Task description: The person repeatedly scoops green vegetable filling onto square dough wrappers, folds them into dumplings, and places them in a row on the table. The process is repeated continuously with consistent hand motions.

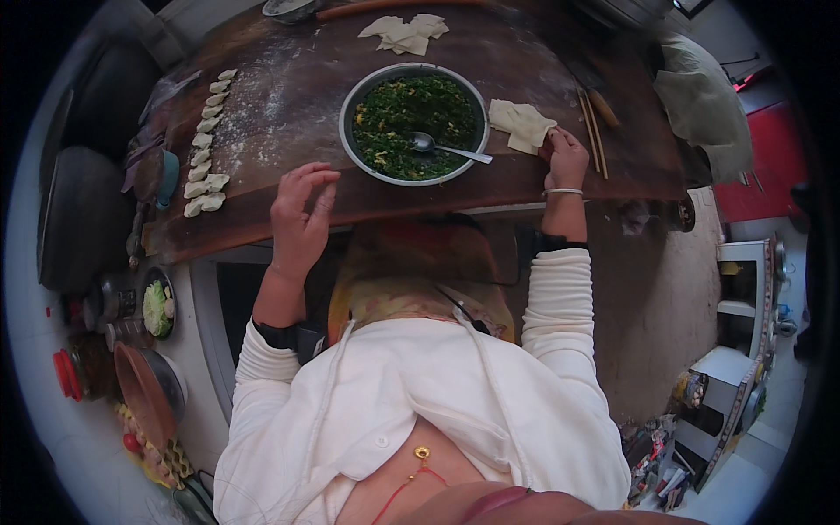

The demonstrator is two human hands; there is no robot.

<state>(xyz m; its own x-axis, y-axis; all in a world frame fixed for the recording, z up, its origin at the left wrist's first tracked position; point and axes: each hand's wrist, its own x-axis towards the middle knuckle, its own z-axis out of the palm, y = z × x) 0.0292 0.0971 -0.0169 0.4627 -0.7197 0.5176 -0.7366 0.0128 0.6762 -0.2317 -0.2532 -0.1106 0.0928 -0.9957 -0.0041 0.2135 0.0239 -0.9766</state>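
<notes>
My left hand [303,213] hovers over the near edge of the wooden board, left of the bowl, fingers apart with nothing between them. At the right, my right hand [566,157] pinches the edge of a small pile of dough wrappers [520,123]. Between the hands stands a metal bowl [348,141] of chopped green filling [420,105] with yellow bits, and a metal spoon [459,154] rests in it, its handle over the rim. More dough wrappers [403,36] lie behind the bowl. A column of folded dumplings [202,141] runs down the board's left side.
Loose flour [256,118] dusts the wooden board [295,85]. Chopsticks [594,134] and a wooden handle [602,108] lie at the right. A teal-rimmed bowl [168,178] stands left of the dumplings. A long wooden rod [394,6] and another bowl [290,9] are at the far edge.
</notes>
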